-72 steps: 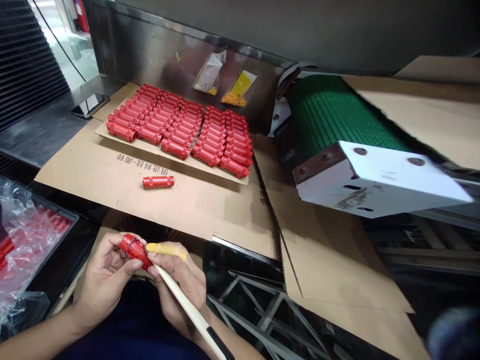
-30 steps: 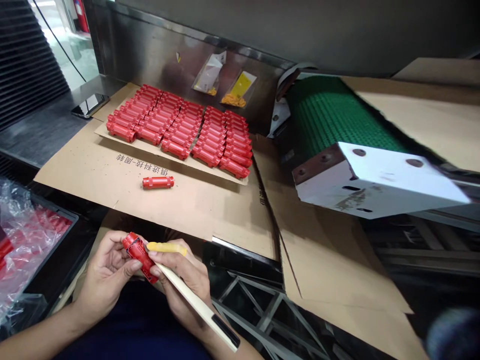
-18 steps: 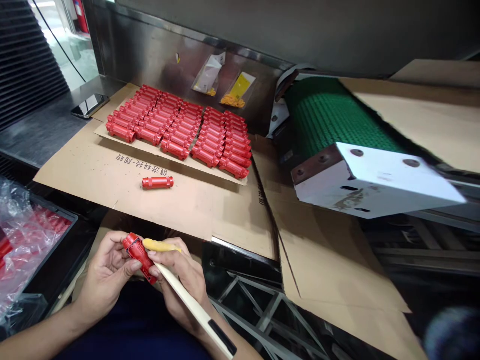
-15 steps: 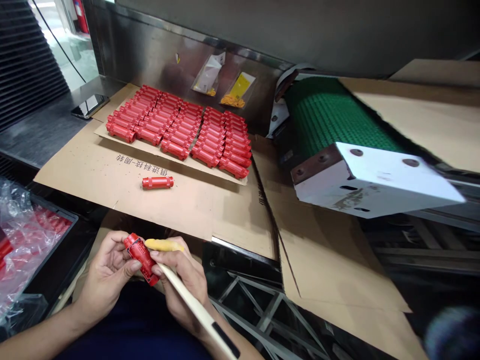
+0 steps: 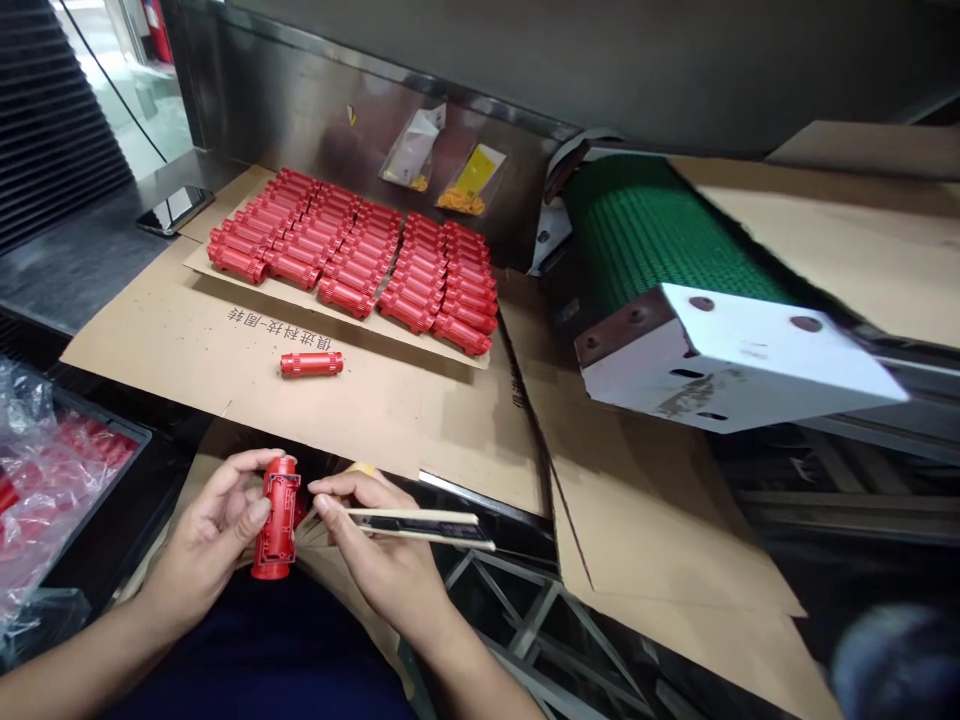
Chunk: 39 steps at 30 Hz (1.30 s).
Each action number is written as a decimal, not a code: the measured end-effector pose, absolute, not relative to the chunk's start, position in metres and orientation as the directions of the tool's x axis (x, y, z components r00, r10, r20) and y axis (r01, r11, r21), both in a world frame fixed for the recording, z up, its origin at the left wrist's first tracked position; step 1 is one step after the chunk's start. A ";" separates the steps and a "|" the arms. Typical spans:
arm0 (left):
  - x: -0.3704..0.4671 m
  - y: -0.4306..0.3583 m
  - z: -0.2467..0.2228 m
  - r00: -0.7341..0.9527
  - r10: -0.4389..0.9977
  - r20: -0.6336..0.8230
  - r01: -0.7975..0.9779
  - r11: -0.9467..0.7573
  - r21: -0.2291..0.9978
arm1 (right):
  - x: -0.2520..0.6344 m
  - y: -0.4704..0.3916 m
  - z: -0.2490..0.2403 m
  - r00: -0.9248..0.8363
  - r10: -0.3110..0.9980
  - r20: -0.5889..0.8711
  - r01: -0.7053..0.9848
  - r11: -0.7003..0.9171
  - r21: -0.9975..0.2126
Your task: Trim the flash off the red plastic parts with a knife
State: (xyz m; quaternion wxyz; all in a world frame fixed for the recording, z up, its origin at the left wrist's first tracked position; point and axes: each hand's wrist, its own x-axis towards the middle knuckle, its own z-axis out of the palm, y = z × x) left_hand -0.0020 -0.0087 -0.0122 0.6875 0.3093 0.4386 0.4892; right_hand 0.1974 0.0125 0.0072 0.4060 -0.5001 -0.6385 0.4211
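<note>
Between the thumb and fingers of my left hand (image 5: 221,525) is a red plastic tube housing (image 5: 277,515), nearly upright, its moulded side with a dark outline facing me. Close to its right side is my right hand (image 5: 382,540), closed around cream and black tweezers (image 5: 427,525) that point out to the right. A yellow finger cot (image 5: 362,468) covers one of its fingertips. Whether the tweezers touch the housing I cannot tell. On the cardboard beyond my hands lies a single red tube housing (image 5: 311,364).
Rows of red housings (image 5: 356,245) lie on a cardboard sheet at the back. Two small bags (image 5: 472,180) hang on the metal wall. A green conveyor belt (image 5: 660,230) with a white end bracket (image 5: 750,360) stands right. A plastic-lined crate (image 5: 142,440) is left, a phone (image 5: 176,210) behind.
My left hand has turned the housing from slanted to nearly upright. My right hand has rotated, swinging the tweezers from pointing down-right to almost level, slightly apart from the housing.
</note>
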 end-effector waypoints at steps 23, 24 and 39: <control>-0.012 -0.002 -0.005 0.247 0.848 -0.469 -0.497 0.526 0.690 | 0.207 0.034 0.006 -0.122 0.992 0.008 0.311 0.045 -0.949; -0.012 0.000 -0.005 0.286 0.823 -0.491 -0.508 0.564 0.651 | 0.207 0.034 0.007 -0.173 0.982 -0.075 0.226 -0.034 -0.973; -0.006 0.010 -0.003 0.051 0.908 -0.416 -0.600 0.361 0.714 | 0.207 0.004 0.012 -0.363 0.816 0.450 0.276 0.556 -0.784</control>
